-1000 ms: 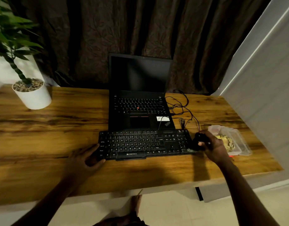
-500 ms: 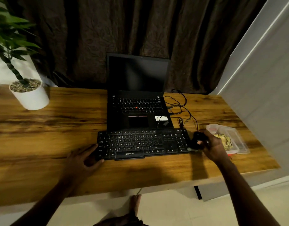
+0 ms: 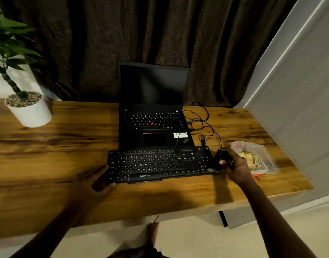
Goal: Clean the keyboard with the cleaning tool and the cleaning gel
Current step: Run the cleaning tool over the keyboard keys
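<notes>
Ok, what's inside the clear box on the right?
A yellowish lump, likely the gel, lies in the box. The right hand covers the box's near left edge, so anything there is hidden.

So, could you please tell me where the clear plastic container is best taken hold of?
I would grip across its near and far walls, coming from above. The clear plastic container lies flat and low on the table, with the right hand, which holds a black tool, close beside its left edge.
</notes>
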Motion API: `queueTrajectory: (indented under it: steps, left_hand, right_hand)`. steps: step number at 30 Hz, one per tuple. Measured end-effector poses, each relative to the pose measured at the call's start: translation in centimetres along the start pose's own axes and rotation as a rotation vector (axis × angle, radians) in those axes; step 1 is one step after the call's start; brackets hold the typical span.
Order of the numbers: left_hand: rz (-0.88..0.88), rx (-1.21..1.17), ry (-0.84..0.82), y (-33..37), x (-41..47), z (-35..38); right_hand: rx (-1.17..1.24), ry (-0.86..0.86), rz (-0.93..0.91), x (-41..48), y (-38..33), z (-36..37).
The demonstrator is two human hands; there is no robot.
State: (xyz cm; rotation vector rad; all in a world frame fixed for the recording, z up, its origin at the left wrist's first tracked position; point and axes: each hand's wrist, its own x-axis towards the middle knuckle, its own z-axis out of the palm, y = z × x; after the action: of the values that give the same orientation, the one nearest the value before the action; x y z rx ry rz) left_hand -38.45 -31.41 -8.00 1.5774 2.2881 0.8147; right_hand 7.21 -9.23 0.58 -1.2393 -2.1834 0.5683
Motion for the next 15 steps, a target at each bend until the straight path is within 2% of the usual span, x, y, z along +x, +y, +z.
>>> queueTrajectory:
  steps: [4, 7, 10, 15]
  left_hand:
    - [0.020, 0.012, -0.003, -0.7, 0.3, 0.4]
    - [-0.032, -0.046, -0.035, -0.5, 0.2, 0.4]
    - [-0.016, -0.055, -0.040, -0.9, 0.2, 0.6]
    - [-0.010, -0.019, -0.056, -1.5, 0.3, 0.7]
  right_hand:
    - [-0.032, 0.018, 0.009, -0.3, 0.2, 0.5]
    - [-0.045, -0.019, 0.037, -0.1, -1.0, 2.2]
    - [0.036, -0.036, 0.011, 0.2, -2.4, 3.1]
    - [0.031, -0.034, 0.042, 0.0, -0.8, 0.8]
